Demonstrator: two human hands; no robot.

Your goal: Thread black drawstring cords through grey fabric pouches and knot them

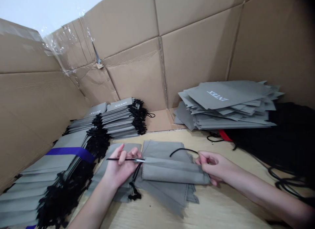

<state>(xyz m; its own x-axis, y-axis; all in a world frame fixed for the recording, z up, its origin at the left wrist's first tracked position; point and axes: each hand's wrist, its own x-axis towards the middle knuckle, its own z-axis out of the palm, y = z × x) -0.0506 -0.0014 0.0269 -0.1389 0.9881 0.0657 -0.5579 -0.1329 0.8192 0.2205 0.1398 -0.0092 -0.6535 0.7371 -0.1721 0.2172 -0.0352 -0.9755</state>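
A grey fabric pouch is stretched between my two hands above other grey pouches on the table. My left hand is closed, palm up, at its left end, on a thin black-and-silver tool that lies in line with the pouch's top hem. Whether its black part is a handle or a cord I cannot tell. My right hand pinches the right end of the pouch. From those fingers a black cord curves to the left. Below my left hand lies a finished-looking pouch with a knotted black drawstring.
Stacks of grey pouches with black cords stand at the left, one bundle wrapped with a purple band. A pile of flat grey pouches sits at the back right, beside black cords. Cardboard walls enclose the table.
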